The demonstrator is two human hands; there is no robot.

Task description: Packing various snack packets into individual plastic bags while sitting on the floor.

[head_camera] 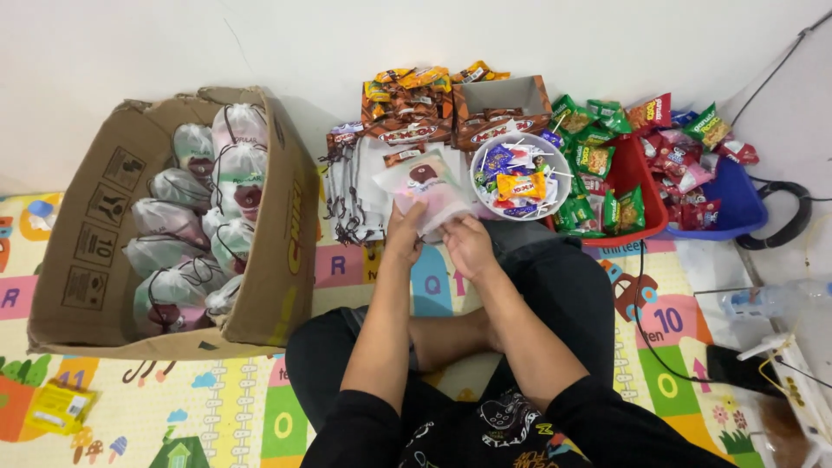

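I sit cross-legged on a patterned play mat. Both my hands hold one translucent white drawstring pouch [423, 186] with a brown bear print, raised just above my knees. My left hand [404, 232] grips its lower left edge. My right hand [468, 244] pinches its lower right edge. Just behind the pouch lies a stack of flat empty drawstring pouches [354, 195]. A round white bowl [520, 177] of wrapped candies and lollipops stands right of the pouch.
A big cardboard box [95, 251] on the left holds several filled pouches. Brown snack boxes [455, 108] stand at the wall. A red tray [637, 186] with green packets and a blue tray [737, 204] with red packets sit right. Cables [784, 217] lie far right.
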